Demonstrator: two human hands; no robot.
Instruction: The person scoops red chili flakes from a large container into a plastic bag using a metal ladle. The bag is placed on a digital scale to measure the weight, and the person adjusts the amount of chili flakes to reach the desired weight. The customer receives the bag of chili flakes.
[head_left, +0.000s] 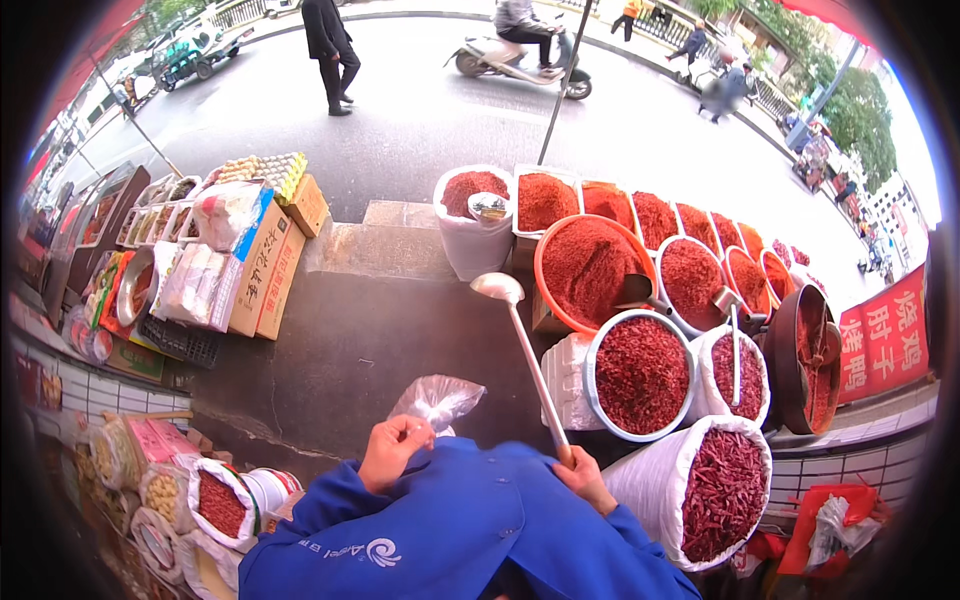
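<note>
My left hand (395, 448) pinches the gathered edge of a clear plastic bag (439, 399), which hangs just beyond the fingers; its contents are hard to make out. A long-handled metal ladle (534, 352) is in my right hand (585, 478), gripped low on the handle, with its bowl pointing away from me near a white sack (474, 244) of red chili powder. Right of the ladle, a pale blue basin (643, 375) holds crushed dried chilies. Beyond it stands an orange basin (592, 271) of chili powder with a dark scoop in it.
A sack of whole dried chilies (724, 491) leans at my right, near a dark wok-like vessel (787, 360). Cardboard boxes (262, 277) and egg trays (281, 174) stand at the left. Open sacks (217, 499) sit lower left. On the street are a pedestrian (330, 56) and a scooter rider (525, 45).
</note>
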